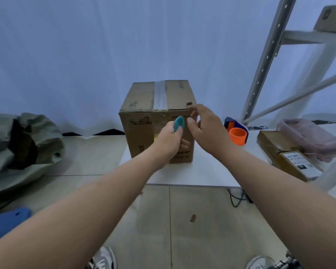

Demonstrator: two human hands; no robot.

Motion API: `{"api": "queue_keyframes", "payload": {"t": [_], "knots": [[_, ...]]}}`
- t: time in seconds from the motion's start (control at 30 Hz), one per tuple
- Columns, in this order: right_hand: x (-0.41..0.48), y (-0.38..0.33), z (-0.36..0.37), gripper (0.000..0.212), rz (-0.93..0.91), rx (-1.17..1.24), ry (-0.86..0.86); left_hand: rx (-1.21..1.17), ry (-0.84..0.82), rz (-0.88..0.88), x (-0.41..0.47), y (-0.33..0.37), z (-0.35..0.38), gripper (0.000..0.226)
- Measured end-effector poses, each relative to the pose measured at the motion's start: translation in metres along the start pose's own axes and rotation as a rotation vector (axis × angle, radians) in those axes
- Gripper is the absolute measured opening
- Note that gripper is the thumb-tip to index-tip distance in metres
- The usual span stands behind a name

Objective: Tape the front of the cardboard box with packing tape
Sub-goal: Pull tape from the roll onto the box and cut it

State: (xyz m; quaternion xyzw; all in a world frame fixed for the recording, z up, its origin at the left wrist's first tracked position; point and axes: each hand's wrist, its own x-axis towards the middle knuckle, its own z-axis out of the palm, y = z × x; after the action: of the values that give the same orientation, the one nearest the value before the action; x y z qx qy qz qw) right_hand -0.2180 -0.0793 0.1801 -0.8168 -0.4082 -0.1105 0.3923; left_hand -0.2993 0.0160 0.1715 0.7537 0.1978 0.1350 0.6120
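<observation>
A brown cardboard box [143,105] stands upright on the left end of a white table [202,171]. A strip of clear tape [160,95] runs over its top and ends at the front top edge. My left hand [169,140] is in front of the box's front face, shut on a small teal cutter [178,123] that points up. My right hand [206,125] hovers at the box's front top right corner, fingers apart and holding nothing. A blue and orange tape dispenser [237,133] sits on the table right of the box.
Two flat brown parcels [287,154] and a pink bag [310,136] lie on the table's right side. A grey metal shelf frame [268,55] rises at the right. A grey-green sack [23,140] sits on the floor at left, a blue object [7,222] near it.
</observation>
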Motion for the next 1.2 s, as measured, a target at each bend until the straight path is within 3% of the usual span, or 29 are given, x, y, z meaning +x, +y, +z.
{"api": "queue_keyframes", "payload": {"t": [0.17, 0.3, 0.4, 0.47, 0.57, 0.67, 0.8, 0.9, 1.03, 1.2], "knots": [[0.009, 0.003, 0.018, 0.033, 0.151, 0.225, -0.105, 0.016, 0.087, 0.122, 0.013, -0.015, -0.035, 0.034], [0.018, 0.008, 0.032, 0.025, 0.068, 0.286, -0.114, -0.056, 0.027, 0.119, 0.027, -0.02, -0.053, 0.029], [0.027, 0.003, 0.043, 0.022, 0.124, 0.528, -0.106, -0.104, -0.024, 0.153, 0.035, -0.014, -0.063, 0.026], [0.035, 0.002, 0.049, 0.019, 0.104, 0.534, -0.098, -0.011, -0.001, 0.188, 0.039, -0.012, -0.067, 0.026], [0.045, 0.008, 0.053, 0.011, 0.109, 0.445, -0.027, 0.291, 0.211, 0.271, 0.044, -0.016, -0.079, 0.02], [0.042, 0.019, 0.057, 0.01, 0.169, 0.392, -0.111, 0.268, 0.311, 0.139, 0.047, -0.028, -0.093, 0.015], [0.039, 0.026, 0.062, 0.017, 0.177, 0.321, -0.149, 0.146, 0.118, -0.137, 0.039, -0.052, -0.087, 0.025], [0.039, 0.024, 0.065, 0.025, 0.157, 0.308, -0.193, 0.086, 0.07, -0.144, 0.039, -0.057, -0.073, 0.033], [0.035, 0.024, 0.068, 0.031, 0.132, 0.247, -0.237, -0.002, 0.163, -0.221, 0.05, -0.055, -0.06, 0.038], [0.029, 0.03, 0.073, 0.03, 0.12, 0.181, -0.288, -0.112, 0.204, -0.289, 0.056, -0.057, -0.058, 0.023]]}}
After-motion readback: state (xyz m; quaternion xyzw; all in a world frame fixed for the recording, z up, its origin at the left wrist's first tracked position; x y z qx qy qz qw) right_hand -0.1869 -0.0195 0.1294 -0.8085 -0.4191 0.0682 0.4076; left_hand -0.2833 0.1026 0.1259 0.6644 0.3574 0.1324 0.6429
